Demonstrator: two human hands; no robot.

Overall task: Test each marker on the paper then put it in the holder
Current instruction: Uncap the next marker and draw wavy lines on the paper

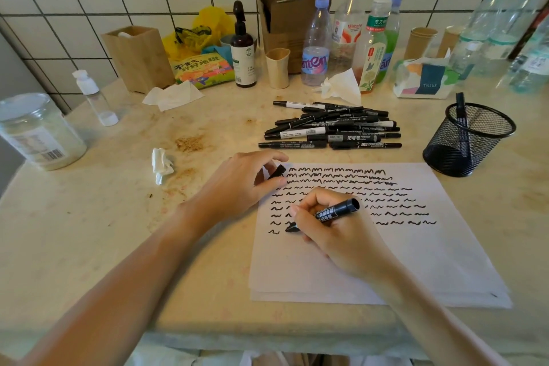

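A white paper (416, 252) covered in rows of black squiggles lies at the table's front right. My right hand (335, 232) grips a black marker (335, 212), its tip touching the paper at the left end of the lowest row. My left hand (243, 184) rests at the paper's top left corner and pinches the marker's black cap (277, 171). A pile of several black markers (332, 126) lies behind the paper. The black mesh holder (466, 140) stands at the right with one marker (461, 116) in it.
Bottles (316, 44), a cardboard box (292, 9), a cup (277, 68), a wooden box (138, 56) and a tissue pack (424, 80) line the tiled wall. A plastic jar (35, 131) stands far left. Crumpled tissues (162, 165) lie left of my left hand.
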